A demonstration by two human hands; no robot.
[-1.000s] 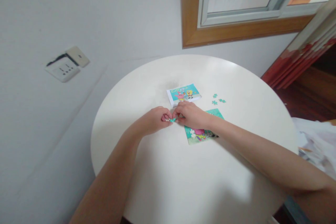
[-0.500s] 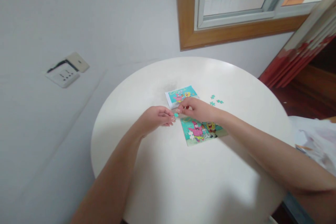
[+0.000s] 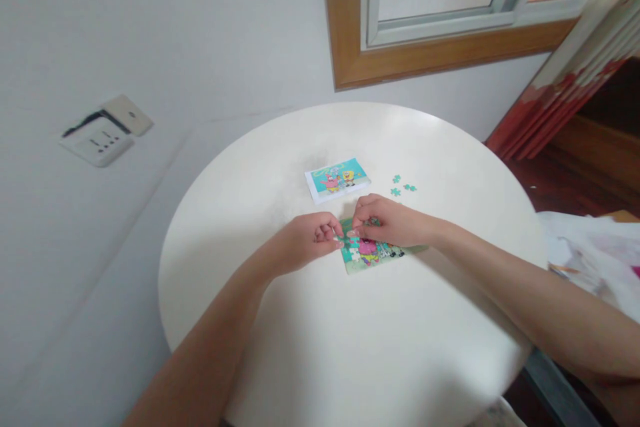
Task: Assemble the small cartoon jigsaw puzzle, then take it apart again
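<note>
A partly built cartoon jigsaw puzzle (image 3: pixel 373 255) lies flat near the middle of the round white table (image 3: pixel 320 347). My left hand (image 3: pixel 307 243) rests at the puzzle's left edge with its fingers curled in. My right hand (image 3: pixel 390 221) lies over the puzzle's upper part, fingertips pinched together and pressed down at its top left corner, almost touching the left hand's fingers. Whether either hand holds a small piece is hidden by the fingers. A picture box (image 3: pixel 337 179) showing the same cartoon lies just beyond the hands.
Three loose teal puzzle pieces (image 3: pixel 403 185) lie on the table right of the box. A wall socket (image 3: pixel 100 140) is on the white wall at left. A wood-framed window (image 3: pixel 440 53) and a red and white curtain (image 3: pixel 565 87) stand behind; white cloth (image 3: pixel 595 253) lies at right.
Both hands came down and right from beside the puzzle onto its top left corner. The teal piece seen between the fingertips earlier no longer shows. The camera view shifted slightly.
</note>
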